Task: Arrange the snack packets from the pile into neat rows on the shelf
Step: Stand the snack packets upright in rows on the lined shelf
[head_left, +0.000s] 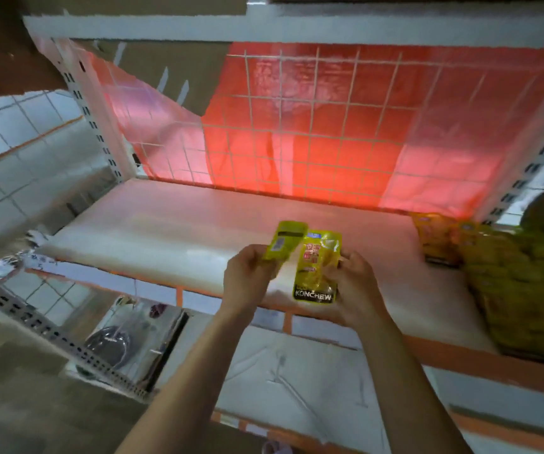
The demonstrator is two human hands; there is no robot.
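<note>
- Head view: the left hand is gripping a yellow-green packet by its lower end, with its fingers curled round it. The packet's back, with a barcode, is facing the camera, and its top is leaning toward 1 o'clock.
- The right hand is holding a second packet by its right edge. The printed side is facing the camera, with "KONCHEW" at the bottom.
- Both packets are sitting just beside each other over the middle of the shelf, near its front edge.
- The pile is lying on the shelf at 3 o'clock from the hands, well apart from them.
- Orange packets are standing at the pile's 10 o'clock, toward the back.
- A wire grid is closing off the back at 12 o'clock, with a red sheet hanging behind it.
- A lower shelf is showing at 6 o'clock, under the forearms.
</note>
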